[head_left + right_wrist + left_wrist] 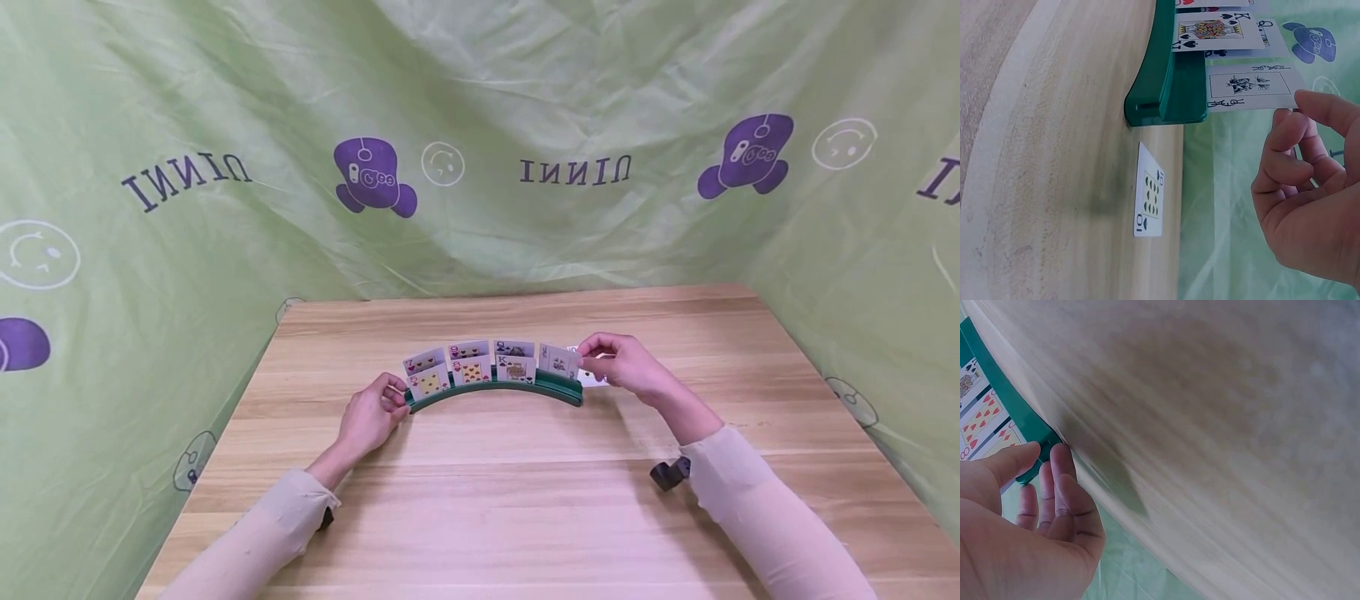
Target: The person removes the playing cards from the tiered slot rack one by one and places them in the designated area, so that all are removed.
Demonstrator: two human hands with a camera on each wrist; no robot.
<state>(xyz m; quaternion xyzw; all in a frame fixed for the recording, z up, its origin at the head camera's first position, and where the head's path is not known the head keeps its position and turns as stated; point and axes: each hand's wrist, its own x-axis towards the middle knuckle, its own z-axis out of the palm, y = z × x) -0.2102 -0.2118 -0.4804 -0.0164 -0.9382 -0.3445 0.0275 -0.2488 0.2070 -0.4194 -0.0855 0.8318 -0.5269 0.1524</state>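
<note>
A curved green card holder (pixel 558 385) stands on the table with playing cards upright in two rows. My left hand (pixel 369 414) pinches its left end between thumb and fingers. At the other end, my right hand (pixel 628 367) pinches the outer edge of a joker card (pixel 1250 87), whose lower edge is at the holder's back row. The front row shows a five, an eight of hearts (pixel 471 371) and a king of spades (pixel 1216 31). Behind them stand a seven, a nine and a queen (pixel 514 347).
A black ten card (pixel 1149 200) lies face up on the wooden table (pixel 487 500), just past the holder's right end. A green printed cloth (pixel 480 242) hangs behind the table and along both sides. Each wrist carries a small black device.
</note>
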